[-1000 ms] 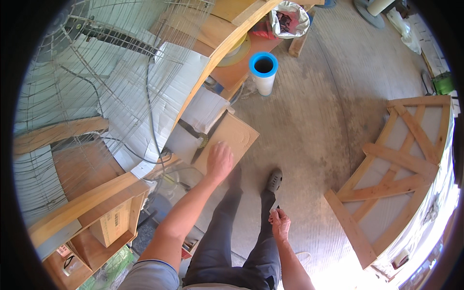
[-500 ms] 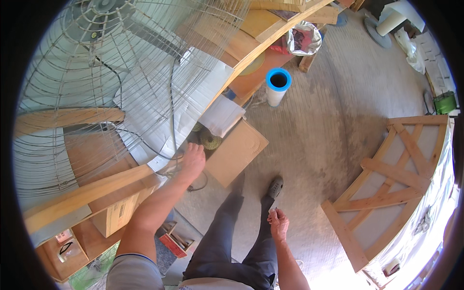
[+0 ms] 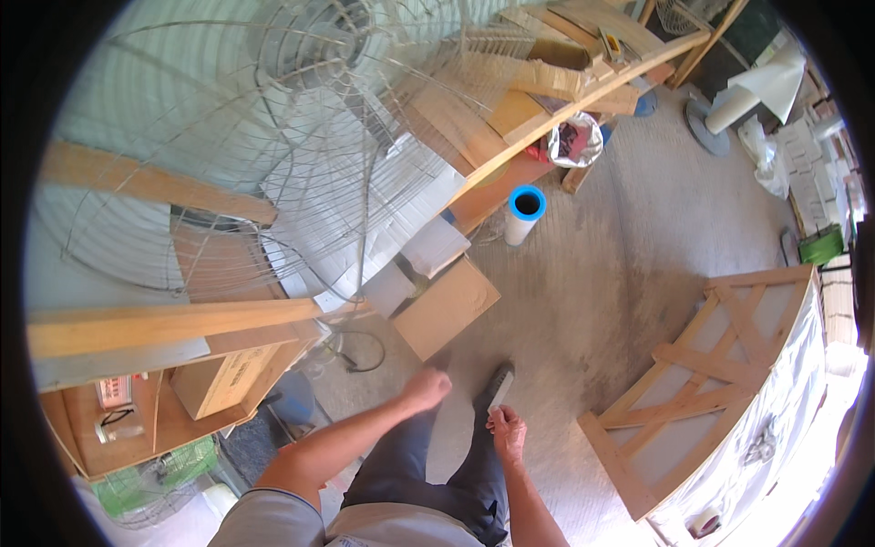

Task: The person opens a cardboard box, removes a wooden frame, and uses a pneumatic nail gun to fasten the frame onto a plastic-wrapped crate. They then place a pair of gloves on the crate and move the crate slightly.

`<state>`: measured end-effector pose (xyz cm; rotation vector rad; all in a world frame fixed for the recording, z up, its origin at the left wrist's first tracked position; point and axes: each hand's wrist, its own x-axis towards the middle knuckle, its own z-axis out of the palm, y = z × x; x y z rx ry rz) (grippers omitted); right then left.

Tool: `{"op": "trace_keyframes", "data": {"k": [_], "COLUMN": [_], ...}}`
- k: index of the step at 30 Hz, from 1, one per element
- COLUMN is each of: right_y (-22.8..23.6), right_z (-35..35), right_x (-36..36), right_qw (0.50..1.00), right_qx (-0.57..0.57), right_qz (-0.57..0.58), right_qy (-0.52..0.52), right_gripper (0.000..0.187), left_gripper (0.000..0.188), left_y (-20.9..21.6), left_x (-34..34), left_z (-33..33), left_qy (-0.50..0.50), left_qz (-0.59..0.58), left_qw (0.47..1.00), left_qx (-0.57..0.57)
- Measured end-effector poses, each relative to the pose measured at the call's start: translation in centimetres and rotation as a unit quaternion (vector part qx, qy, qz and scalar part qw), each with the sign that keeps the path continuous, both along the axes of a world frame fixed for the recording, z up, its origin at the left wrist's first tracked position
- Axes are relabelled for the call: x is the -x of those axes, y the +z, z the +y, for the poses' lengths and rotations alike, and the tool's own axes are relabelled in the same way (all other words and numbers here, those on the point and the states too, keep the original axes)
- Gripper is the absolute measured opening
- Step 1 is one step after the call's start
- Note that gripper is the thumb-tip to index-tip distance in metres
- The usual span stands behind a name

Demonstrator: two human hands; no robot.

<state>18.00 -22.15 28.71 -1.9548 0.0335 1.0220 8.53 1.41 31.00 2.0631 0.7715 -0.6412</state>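
My left hand [image 3: 427, 389] is in front of my legs, its fingers curled in and slightly smeared; whatever they may hold is hidden. To its right, my right hand [image 3: 508, 434] is closed on a thin light-grey piece [image 3: 499, 395] that sticks up past the fingers, over my shoe. The piece's exact kind is too small to tell. Beyond my left hand a cardboard box [image 3: 448, 308] stands on the floor, with a grey-white flap [image 3: 389, 288] on its left side. A looped dark cable [image 3: 369, 366] hangs left of the box.
A large wire fan guard [image 3: 319, 164] fills the upper left, before a wooden workbench [image 3: 510, 150]. A white cylinder with a blue rim [image 3: 527, 205] and a silver-lined bag [image 3: 576, 141] stand beyond the box. At right is a wooden crate frame [image 3: 702, 383]. Shelves [image 3: 155, 428] are at lower left.
My left hand has come away from the bench edge and box, moving right and nearer to me. My right hand stays low, closed on the piece. The view has shifted, showing more bench.
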Motion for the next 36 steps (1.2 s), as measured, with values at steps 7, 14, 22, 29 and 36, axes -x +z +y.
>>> {"op": "trace_keyframes", "data": {"k": [7,14,22,29,36], "right_y": [7.8,16.4,21.3,30.2,28.7], "right_z": [3.9,8.0,13.7,21.2,22.1], "right_x": [-0.2,1.8,7.3,15.5,17.3], "right_qw": [0.988,0.951,0.915,0.847,0.871], "right_qx": [-0.104,-0.212,-0.239,-0.313,-0.250], "right_qz": [0.098,0.116,0.083,0.039,-0.018], "right_qy": [0.059,0.195,0.315,0.427,0.422], "right_gripper": [0.023,0.018,0.016,0.024,0.034], "left_gripper": [0.034,0.022,0.022,0.014,0.015], "left_y": [10.2,17.5,21.7,29.4,37.7], "left_x": [2.3,6.4,12.6,21.0,33.7], "left_z": [-8.2,-8.2,-7.2,-3.6,8.9], "left_qy": [0.520,0.604,0.642,0.682,0.722], "left_qz": [-0.032,-0.161,-0.291,-0.438,-0.569], "left_qw": [0.738,0.677,0.628,0.550,0.392], "left_qx": [0.428,0.389,0.328,0.202,0.027]}}
